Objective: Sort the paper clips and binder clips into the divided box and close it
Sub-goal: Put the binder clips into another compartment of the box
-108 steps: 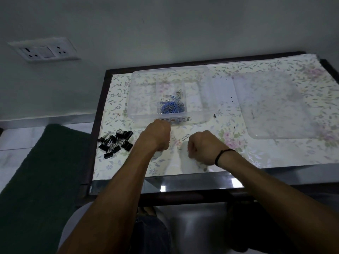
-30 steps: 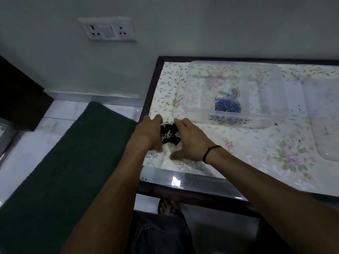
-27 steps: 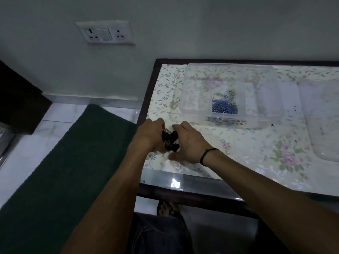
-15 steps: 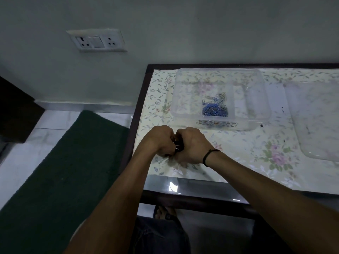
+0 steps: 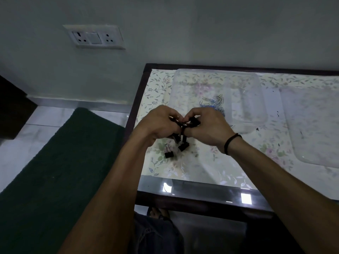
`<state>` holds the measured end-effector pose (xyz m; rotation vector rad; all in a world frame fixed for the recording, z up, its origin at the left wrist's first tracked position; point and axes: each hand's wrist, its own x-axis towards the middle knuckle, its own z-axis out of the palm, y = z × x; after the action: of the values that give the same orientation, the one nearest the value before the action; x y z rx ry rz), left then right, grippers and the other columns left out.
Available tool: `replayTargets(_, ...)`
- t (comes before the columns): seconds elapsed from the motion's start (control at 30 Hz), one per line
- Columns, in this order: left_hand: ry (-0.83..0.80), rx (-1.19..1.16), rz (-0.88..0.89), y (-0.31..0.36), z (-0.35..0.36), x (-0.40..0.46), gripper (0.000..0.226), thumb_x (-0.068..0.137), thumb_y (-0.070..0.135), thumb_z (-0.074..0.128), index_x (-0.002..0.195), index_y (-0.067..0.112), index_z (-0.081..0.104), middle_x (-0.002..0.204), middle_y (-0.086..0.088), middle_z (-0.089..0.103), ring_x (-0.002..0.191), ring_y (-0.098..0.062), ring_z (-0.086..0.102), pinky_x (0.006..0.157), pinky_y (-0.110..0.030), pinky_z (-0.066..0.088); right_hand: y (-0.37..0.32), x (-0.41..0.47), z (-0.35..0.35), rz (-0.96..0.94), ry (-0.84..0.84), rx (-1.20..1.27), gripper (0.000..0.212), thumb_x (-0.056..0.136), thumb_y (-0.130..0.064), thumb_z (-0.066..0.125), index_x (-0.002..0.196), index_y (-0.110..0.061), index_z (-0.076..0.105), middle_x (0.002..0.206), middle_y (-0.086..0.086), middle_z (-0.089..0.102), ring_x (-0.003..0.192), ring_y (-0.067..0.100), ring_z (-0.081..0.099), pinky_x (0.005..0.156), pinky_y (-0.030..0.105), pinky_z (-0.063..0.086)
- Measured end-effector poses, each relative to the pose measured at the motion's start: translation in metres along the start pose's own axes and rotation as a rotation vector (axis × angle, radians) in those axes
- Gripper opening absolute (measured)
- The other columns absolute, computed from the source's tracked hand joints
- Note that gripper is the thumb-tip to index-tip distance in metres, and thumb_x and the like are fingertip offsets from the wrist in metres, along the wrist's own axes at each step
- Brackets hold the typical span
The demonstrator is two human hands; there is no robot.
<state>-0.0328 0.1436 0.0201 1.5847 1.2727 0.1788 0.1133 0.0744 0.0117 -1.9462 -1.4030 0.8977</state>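
My left hand (image 5: 157,123) and my right hand (image 5: 205,128) are cupped together above the table, gripping a bunch of black binder clips (image 5: 184,122) between them. Two loose binder clips lie or fall below the hands, one (image 5: 168,154) on the table and one (image 5: 183,146) just under my fingers. The clear divided box (image 5: 255,92) stands behind my hands with a heap of blue paper clips (image 5: 213,102) in its middle compartment. Its clear lid (image 5: 315,125) lies flat to the right.
The glass-topped table (image 5: 201,169) has a floral sheet under the glass and a dark frame; its left edge runs beside my left hand. A dark green mat (image 5: 55,162) covers the floor at left. A wall socket plate (image 5: 95,36) sits above.
Both hands closed round the pile of binder clips on the table and have lifted the bunch off the surface. Two clips are left below the hands.
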Motion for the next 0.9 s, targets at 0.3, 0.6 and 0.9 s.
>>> replayTargets(0.3,0.239,-0.199,0.139,0.036,0.001,0.020,0.026,0.073,-0.004,0.070,0.082,0.020,0.077,0.086,-0.011,0.076,0.080,-0.027,0.076,0.075,-0.044,0.064,-0.015,0.026,-0.026,-0.033,0.231,0.136,0.020,0.071,-0.018,0.080,0.089,-0.024,0.074,0.076,-0.002,0.074,0.063,0.008,0.068,0.056,0.020,0.053)
replayTargets(0.6,0.272,-0.174,0.068,0.031,0.016,0.039,0.027,0.083,-0.003,0.066,0.088,0.023,0.070,0.096,-0.005,0.071,0.094,-0.024,0.072,0.086,-0.043,0.062,0.001,0.043,-0.009,0.026,0.144,0.142,0.039,0.078,-0.013,0.073,0.115,-0.024,0.070,0.104,-0.003,0.074,0.094,0.011,0.069,0.079,0.022,0.054)
replayTargets(0.9,0.218,-0.057,0.032,0.027,0.013,0.043,0.049,0.083,0.004,0.067,0.131,0.017,0.064,0.119,-0.010,0.070,0.106,-0.021,0.069,0.094,-0.035,0.058,-0.001,0.039,-0.015,0.061,0.007,0.109,0.045,0.086,-0.016,0.068,0.131,-0.012,0.060,0.124,0.006,0.068,0.115,0.021,0.065,0.091,0.029,0.055)
